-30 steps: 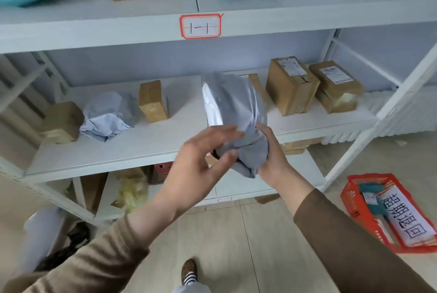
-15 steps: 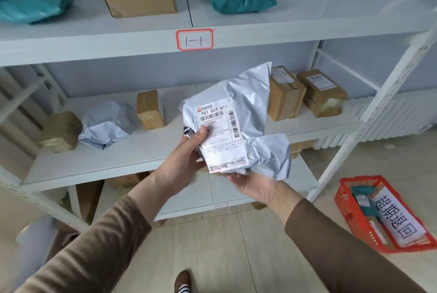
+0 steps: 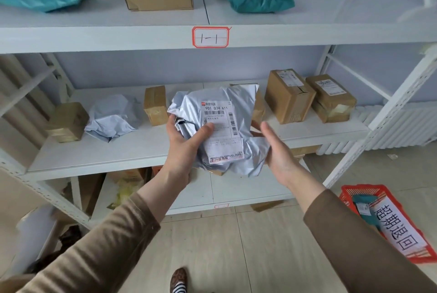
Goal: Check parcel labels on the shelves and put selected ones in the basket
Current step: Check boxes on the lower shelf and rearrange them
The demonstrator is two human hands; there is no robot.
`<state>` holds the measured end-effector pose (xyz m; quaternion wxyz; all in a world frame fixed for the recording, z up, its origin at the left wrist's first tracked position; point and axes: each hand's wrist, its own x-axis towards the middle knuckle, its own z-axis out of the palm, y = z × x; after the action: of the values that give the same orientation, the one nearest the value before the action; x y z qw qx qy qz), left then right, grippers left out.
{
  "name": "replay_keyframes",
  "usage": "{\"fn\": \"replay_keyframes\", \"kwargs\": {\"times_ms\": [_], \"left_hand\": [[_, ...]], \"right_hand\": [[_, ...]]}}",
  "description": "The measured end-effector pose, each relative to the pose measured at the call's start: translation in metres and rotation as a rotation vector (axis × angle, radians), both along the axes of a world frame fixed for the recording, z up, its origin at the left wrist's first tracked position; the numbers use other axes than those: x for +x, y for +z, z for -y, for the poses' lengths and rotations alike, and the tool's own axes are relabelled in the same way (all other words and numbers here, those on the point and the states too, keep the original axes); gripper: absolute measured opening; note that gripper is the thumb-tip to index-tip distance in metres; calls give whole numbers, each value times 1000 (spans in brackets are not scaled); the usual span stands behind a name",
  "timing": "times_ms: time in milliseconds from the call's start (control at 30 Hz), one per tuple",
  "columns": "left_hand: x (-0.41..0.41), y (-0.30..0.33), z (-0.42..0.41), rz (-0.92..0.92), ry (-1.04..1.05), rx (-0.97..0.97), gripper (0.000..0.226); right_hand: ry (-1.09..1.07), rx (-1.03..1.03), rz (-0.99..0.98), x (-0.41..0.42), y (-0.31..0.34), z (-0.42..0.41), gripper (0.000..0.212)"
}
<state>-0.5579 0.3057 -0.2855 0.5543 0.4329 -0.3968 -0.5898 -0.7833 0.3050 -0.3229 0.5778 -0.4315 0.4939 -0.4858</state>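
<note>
The left hand (image 3: 186,141) grips the grey parcel (image 3: 220,131) in front of the middle shelf (image 3: 94,150), thumb on its label (image 3: 222,131) (keep print uncovered); the right hand (image 3: 276,150), fingers open, steadies it.

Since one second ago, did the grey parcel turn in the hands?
Yes. The grey parcel was turned so its label faces the camera; it remains in front of the middle shelf.

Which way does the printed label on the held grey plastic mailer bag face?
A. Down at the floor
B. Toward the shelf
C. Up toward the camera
C: the white shipping label on the grey plastic mailer bag reads "901 034 A11", left hand thumb on it.
</note>
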Motion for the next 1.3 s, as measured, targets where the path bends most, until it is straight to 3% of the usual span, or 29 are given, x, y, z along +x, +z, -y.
{"fn": "replay_keyframes", "kwargs": {"times_ms": [100, 233, 367, 467, 533, 667, 767, 967, 1067, 1300], "left_hand": [[2, -1, 5, 131, -22, -31, 98], [16, 10, 14, 325, -134, 42, 117], [25, 21, 14, 327, -200, 14, 100], [30, 13, 10, 346, -272, -120, 88], [30, 4, 6, 358, -323, -243, 94], [30, -17, 8, 504, -276, -402, 100], [34, -28, 16, 468, -282, -327, 97], [32, -46, 52, 219, -276, -3, 80], [32, -63, 85, 232, -163, 127, 70], [43, -78, 190, 244, -149, 230, 52]], "right_hand": [[172, -14, -78, 21, 5, -1, 61], [75, 140, 18, 32, 24, 4, 50], [95, 167, 35, 25, 24, 13, 52], [139, 23, 26, 18, 15, 13, 48], [153, -145, -99, 16, 10, 11, 40], [63, -367, -422, 20, -10, 11, 53], [-1, -373, -522, 22, -20, 15, 37], [-6, -196, -410, 41, -31, 51, 28], [-77, -68, -409, 58, -36, 87, 40], [-166, 122, -274, 86, -45, 185, 30]]}}
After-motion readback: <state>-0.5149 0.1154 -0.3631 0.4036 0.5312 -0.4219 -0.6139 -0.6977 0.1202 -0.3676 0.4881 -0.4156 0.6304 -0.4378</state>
